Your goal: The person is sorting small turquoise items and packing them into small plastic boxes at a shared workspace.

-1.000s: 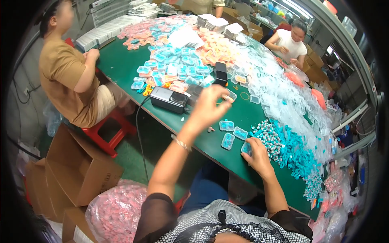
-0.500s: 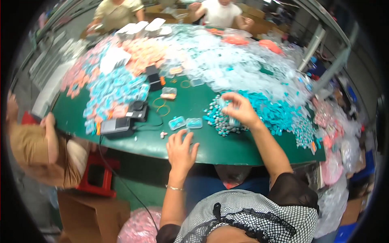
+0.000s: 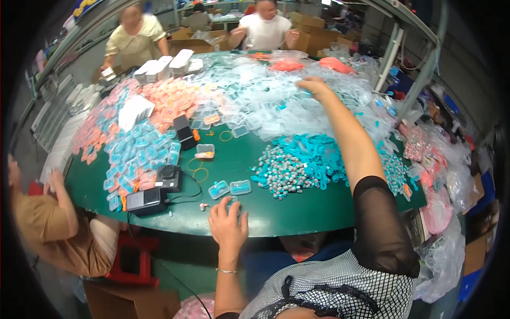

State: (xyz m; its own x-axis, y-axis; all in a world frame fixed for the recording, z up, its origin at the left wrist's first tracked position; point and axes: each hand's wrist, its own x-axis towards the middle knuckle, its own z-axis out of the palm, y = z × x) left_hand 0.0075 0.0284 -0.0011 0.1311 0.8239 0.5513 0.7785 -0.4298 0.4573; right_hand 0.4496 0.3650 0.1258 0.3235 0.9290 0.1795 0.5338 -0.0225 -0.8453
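My left hand (image 3: pixel 228 223) rests near the front edge of the green table (image 3: pixel 180 222), fingers spread. A bit of teal shows at its fingertips, mostly hidden. Just beyond lie two small clear plastic cases (image 3: pixel 240 187) with teal pieces inside. My right arm is stretched far forward. At its end my right hand (image 3: pixel 312 86) is over the heap of clear plastic cases (image 3: pixel 276 103), fingers bent together; what is between them cannot be made out. Below that forearm lie a pile of grey and teal beads (image 3: pixel 284 173) and a heap of teal strap-like pieces (image 3: pixel 319 151).
Left of centre stand a black electronic device (image 3: pixel 146 200) with a cable and a dark open box (image 3: pixel 184 132). Blue filled cases (image 3: pixel 141 149) and orange pieces (image 3: pixel 172 95) heap up behind. One person (image 3: pixel 58 223) sits at left; two others are across the table. A metal post (image 3: pixel 390 58) rises at right.
My right hand has moved from above the bead pile forward to the heap of clear cases. My left hand has stayed by the two teal-filled cases. The view has tilted up slightly.
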